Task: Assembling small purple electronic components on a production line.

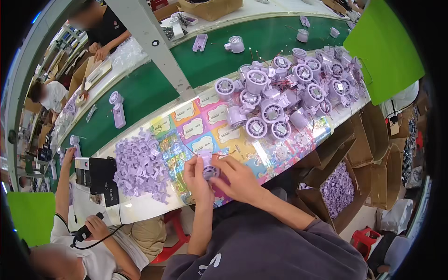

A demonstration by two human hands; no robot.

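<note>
1. Holding lilac fan housing [211,172] in left grip [198,181], over colourful sheets [192,128] on desk [144,211], between small-parts heap [142,163] and piled housings [273,113].
2. With right grip [239,181] curled at its right side; cannot tell whether pinching.
3. Probably hand-fitting; next, seems to need steadying left, fine adjusting right.

No wording is legible. Dark print too small to read sits on scalloped white label shapes [192,128] across the multicoloured patterned table covering [245,150]. A curved white emblem [216,260] marks the wearer's dark grey fabric top [284,233].
</note>
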